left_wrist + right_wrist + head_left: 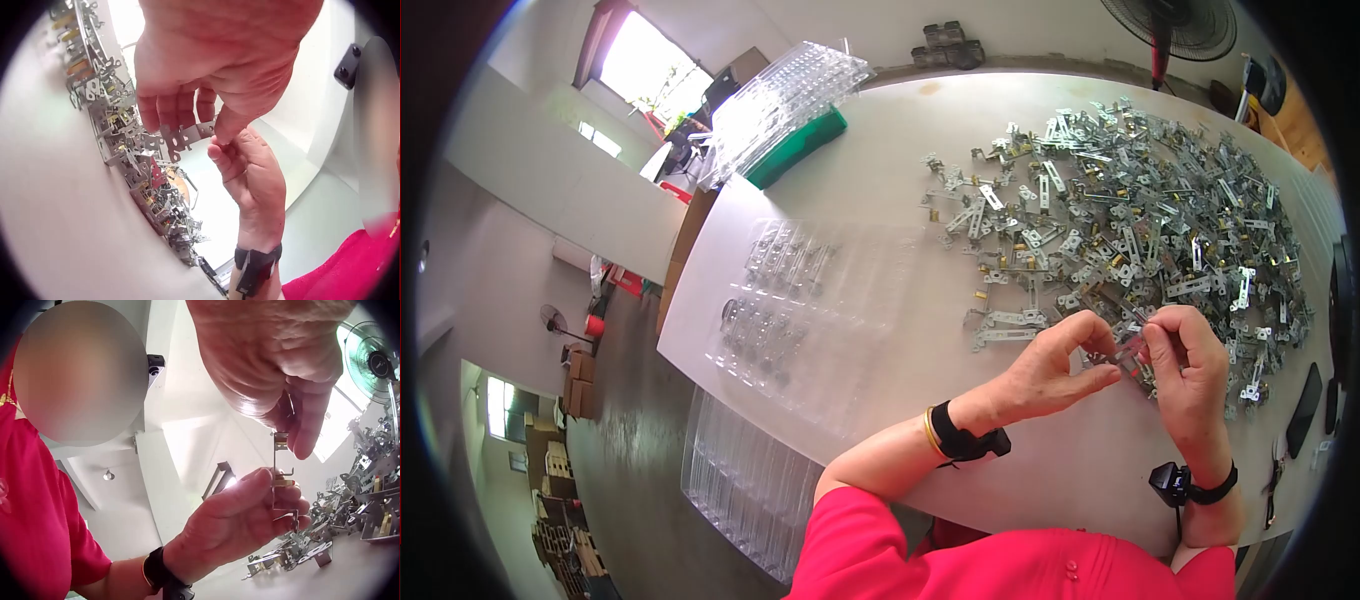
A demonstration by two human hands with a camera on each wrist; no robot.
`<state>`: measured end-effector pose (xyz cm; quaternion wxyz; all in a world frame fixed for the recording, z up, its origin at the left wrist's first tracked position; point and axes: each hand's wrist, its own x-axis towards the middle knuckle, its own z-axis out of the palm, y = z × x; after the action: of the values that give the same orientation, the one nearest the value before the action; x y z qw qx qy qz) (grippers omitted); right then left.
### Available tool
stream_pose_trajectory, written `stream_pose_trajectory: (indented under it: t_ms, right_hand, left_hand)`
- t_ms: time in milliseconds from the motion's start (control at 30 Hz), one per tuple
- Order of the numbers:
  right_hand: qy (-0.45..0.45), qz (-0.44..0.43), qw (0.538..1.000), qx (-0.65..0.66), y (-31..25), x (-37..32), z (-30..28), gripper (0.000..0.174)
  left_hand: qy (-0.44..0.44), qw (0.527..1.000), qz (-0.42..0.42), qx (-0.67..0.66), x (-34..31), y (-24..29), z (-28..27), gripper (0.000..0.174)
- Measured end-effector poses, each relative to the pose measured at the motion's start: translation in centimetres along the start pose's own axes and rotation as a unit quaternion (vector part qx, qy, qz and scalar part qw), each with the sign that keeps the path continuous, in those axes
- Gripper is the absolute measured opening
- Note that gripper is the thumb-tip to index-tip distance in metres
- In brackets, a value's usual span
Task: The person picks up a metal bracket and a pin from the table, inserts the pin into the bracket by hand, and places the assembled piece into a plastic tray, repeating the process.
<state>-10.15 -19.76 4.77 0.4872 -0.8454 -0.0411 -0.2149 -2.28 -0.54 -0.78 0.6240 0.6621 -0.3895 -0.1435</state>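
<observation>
Both hands meet over the near edge of a pile of metal brackets. Between them is one thin, bent metal bracket with punched holes and small brass-coloured pieces. My right hand pinches its upper end between thumb and fingers. Lower down, the thumb and fingers of my left hand hold the same bracket. Seen from the left wrist, the flat holed end of the bracket sticks out below the left fingers. Part of it is hidden behind the fingertips.
Clear plastic trays lie on the white table at left. More clear trays are stacked on a green box at the far left corner. A dark phone-like slab and pliers-like tool lie at the right edge.
</observation>
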Motion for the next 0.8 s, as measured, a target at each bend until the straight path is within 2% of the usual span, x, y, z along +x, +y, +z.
stream_pose_trajectory:
  t_ms: [33, 100, 233, 300, 433, 500, 533, 633, 700, 800]
  right_hand:
    - [-0.004, -0.004, 1.000, 0.002, 0.0, -0.1, 0.1, 0.004]
    - [-0.006, 0.012, 1.000, 0.021, 0.0, -0.2, 0.2, 0.003]
    - [-0.010, -0.004, 1.000, 0.016, -0.3, -0.4, 0.3, 0.003]
    - [-0.019, 0.003, 0.999, 0.030, -0.5, -0.5, 0.4, 0.002]
    - [-0.045, 0.027, 0.996, 0.065, -1.2, -0.8, 0.4, 0.002]
    - [0.008, -0.057, 0.998, 0.008, -1.6, -0.6, 0.6, 0.004]
    - [0.006, -0.057, 0.998, 0.010, -1.7, -0.6, 0.5, 0.004]
    - [0.002, -0.053, 0.998, 0.044, -1.5, -0.8, 0.6, 0.005]
    - [-0.060, -0.002, 0.995, 0.085, -1.3, -1.3, 0.8, 0.004]
    - [-0.112, 0.008, 0.989, 0.100, -1.6, -1.7, 1.2, 0.004]
  left_hand:
    - [0.005, 1.000, 0.000, 0.003, 0.1, 0.1, 0.1, 0.030]
    - [0.039, 0.992, 0.076, 0.097, 0.1, 0.4, 0.3, 0.024]
    - [0.061, 0.980, 0.098, 0.161, 0.0, 2.0, 0.3, 0.022]
    - [0.067, 0.965, 0.104, 0.231, -0.4, 2.7, 0.2, 0.020]
    - [0.081, 0.953, 0.111, 0.269, -1.2, 3.6, -0.2, 0.019]
    - [0.123, 0.935, 0.115, 0.313, -1.9, 4.1, -0.8, 0.018]
    - [0.123, 0.935, 0.112, 0.314, -2.4, 4.4, -1.4, 0.018]
    - [0.186, 0.907, 0.061, 0.373, -4.5, 5.5, -4.3, 0.016]
    - [0.235, 0.892, -0.012, 0.386, -6.3, 6.9, -6.8, 0.010]
    - [0.298, 0.833, -0.131, 0.448, -9.6, 8.3, -10.9, 0.011]
